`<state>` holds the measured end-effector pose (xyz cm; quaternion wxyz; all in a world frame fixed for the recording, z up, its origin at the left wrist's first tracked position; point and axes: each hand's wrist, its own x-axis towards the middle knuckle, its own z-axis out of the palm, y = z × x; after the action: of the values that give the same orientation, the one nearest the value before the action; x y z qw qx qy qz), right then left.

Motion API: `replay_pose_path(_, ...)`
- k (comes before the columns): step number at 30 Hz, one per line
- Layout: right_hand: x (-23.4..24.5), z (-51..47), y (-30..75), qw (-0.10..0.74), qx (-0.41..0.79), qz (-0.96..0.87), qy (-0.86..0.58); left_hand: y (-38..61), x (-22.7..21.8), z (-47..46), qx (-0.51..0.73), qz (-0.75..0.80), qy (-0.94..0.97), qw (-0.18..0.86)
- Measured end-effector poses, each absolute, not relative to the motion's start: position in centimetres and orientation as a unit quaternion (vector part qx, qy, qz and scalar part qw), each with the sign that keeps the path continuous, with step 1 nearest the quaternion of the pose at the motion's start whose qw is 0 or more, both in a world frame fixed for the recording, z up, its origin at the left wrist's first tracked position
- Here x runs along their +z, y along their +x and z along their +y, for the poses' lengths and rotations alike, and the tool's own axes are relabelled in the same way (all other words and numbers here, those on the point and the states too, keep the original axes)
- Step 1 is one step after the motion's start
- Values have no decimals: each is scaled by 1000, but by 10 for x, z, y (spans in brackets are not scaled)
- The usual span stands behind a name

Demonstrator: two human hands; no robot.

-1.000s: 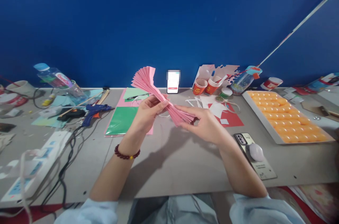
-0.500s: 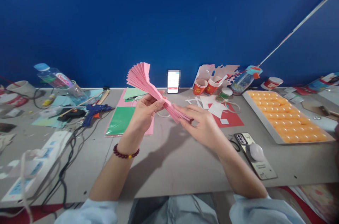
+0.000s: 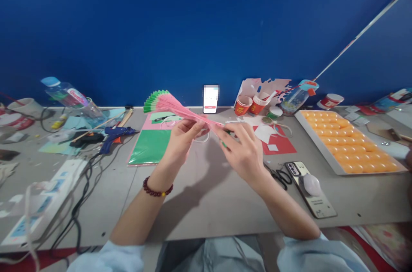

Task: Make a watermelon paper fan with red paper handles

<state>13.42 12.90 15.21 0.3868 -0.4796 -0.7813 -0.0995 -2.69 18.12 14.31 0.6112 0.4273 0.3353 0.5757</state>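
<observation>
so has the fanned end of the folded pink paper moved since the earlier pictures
Yes: the fanned end of the folded pink paper has shifted left, farther from the upright phone.

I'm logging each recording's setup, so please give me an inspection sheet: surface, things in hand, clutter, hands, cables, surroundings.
Surface: grey tabletop, shadowed beneath the hands.
Things in hand: pleated pink paper, fanned and green-tipped at its left end.
Clutter: left, blue glue gun and capped plastic bottle; right, face-down phone and white tray of orange balls.
Hands: left hand pinches the paper's middle; right hand touches its right end, exact grip hidden.
Cables: black cords beside white power strip.
Surroundings: blue wall behind; lit phone upright before it.
</observation>
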Motion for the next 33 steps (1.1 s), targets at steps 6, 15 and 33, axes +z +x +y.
replay_pose_path(6, 161, 131, 136, 466, -59, -752, -463, -34, 142, 185, 570, 317, 480, 587)
replay_pose_path(15, 161, 137, 142, 465, -43, -751, -466, -35, 143, 183, 559, 268, 577, 531)
replay_pose_path(33, 159, 133, 143, 409, -5, -782, -471, -38, 136, 187, 555, 231, 623, 500)
